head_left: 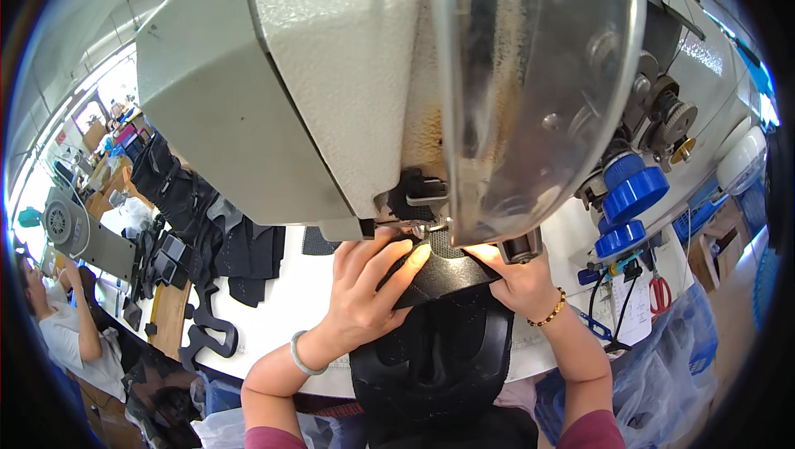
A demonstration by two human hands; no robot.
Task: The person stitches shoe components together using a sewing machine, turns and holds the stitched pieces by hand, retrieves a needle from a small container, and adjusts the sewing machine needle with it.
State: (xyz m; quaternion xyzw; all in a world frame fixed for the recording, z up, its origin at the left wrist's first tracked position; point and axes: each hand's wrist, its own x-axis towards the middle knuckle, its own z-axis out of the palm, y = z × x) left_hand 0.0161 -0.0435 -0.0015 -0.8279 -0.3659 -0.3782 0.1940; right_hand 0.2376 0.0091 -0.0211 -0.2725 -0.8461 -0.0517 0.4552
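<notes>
Red-handled scissors lie beside a white paper sheet at right, above crumpled clear plastic. At far left, a person wears a white shirt.

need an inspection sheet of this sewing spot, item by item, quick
surface: white table, partly covered by the machine and black pieces
job's things: dark sheet under the machine head; black moulded panel nearer the wearer
clutter: black pieces heaped left; red-handled scissors and paper right
hands: left hand and right hand both on the sheet, one each side; grip unclear
cables: thin black strand near the scissors, possibly a cable
surroundings: another person at far left; clear plastic bags lower right
</notes>
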